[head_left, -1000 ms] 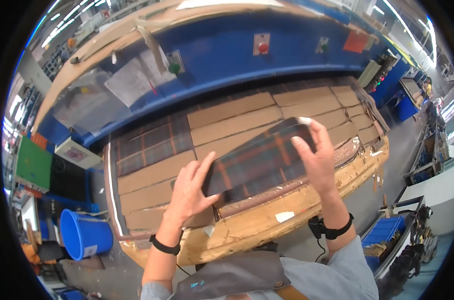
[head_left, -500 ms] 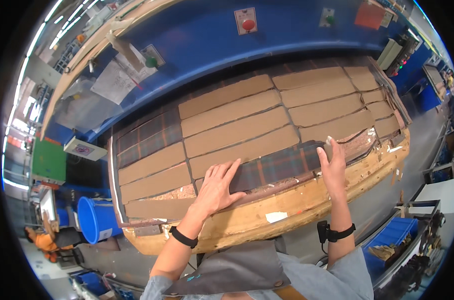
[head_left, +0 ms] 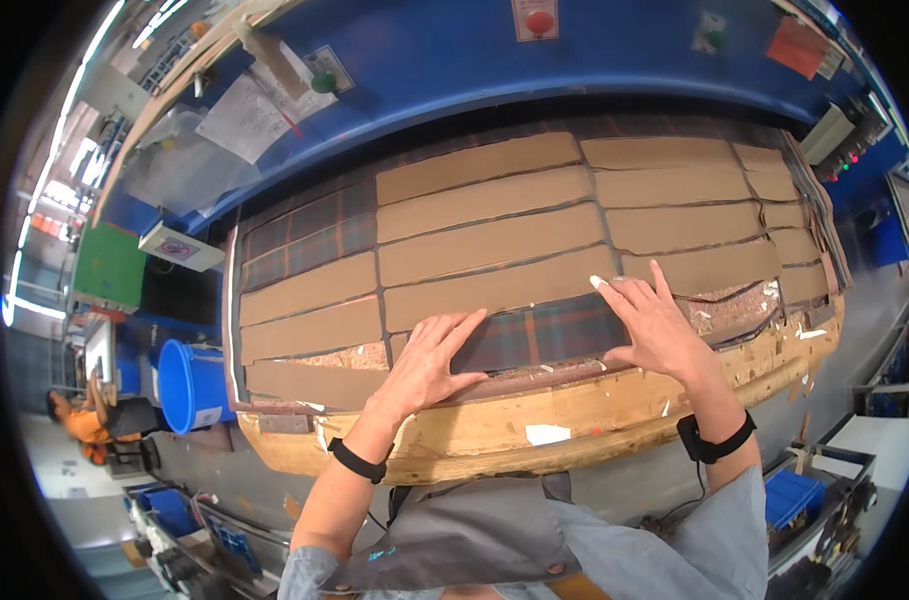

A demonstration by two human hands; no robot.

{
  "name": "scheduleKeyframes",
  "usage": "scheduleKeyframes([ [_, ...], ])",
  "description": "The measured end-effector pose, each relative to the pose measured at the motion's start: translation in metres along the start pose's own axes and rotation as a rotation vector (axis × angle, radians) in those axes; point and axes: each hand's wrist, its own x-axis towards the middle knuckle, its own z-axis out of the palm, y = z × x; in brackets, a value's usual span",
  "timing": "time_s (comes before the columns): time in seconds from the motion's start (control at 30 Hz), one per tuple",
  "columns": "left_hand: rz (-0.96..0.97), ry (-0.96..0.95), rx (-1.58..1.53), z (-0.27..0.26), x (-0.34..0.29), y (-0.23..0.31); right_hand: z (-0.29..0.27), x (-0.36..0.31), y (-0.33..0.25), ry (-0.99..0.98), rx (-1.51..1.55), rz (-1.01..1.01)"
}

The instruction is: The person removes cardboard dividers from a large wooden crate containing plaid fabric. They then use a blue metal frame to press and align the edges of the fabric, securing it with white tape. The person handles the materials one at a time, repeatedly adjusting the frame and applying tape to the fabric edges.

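Plaid strip lies flat at the bench's near edge under your open left hand and right hand, nothing gripped; uneven palm pressure could skew it against the neighbouring brown strips.

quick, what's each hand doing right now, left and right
Left hand: open, palm flat on the plaid fabric strip, holding nothing.
Right hand: open, fingers spread, pressing the strip's right end.

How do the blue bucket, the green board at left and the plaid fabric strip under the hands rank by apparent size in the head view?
1. Plaid fabric strip, partly covered by hands.
2. Blue bucket and green board: look alike, unranked.
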Motion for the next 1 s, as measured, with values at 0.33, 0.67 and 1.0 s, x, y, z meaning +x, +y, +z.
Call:
scheduleKeyframes([
  [0.33, -0.048, 0.235, -0.029, -0.019, -0.013, -0.019, -0.008, -0.014, -0.016, 0.305, 0.114, -0.055],
  [0.67, -0.219, 0.327, 0.083, -0.1, -0.001, -0.179, 0.003, -0.028, -0.097, 0.392, 0.398, 0.123],
  [1.0, 0.08, 0.212, 0.117, -0.106, 0.04, -0.227, 0.012, -0.012, -0.189, 0.391, 0.326, 0.331],
])
